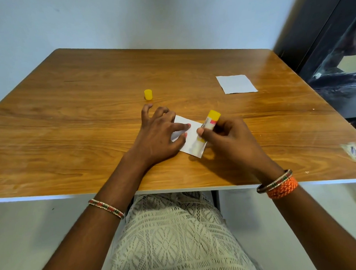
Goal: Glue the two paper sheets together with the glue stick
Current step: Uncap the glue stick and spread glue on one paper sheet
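A small white paper sheet [190,137] lies on the wooden table [90,118] near the front middle. My left hand [158,133] presses on its left part with spread fingers. My right hand [228,136] grips an uncapped glue stick [208,125], yellow at the top end, tilted with its lower tip down on the sheet's near right corner. The tip is blurred. A second white sheet [236,84] lies flat at the far right of the table. The yellow cap [148,94] stands just beyond my left hand's fingers.
The table's front edge runs just under my wrists. A worn sticker patch [354,151] marks the right front corner. A dark cabinet [332,46] stands past the table's right side, and a pale wall is behind.
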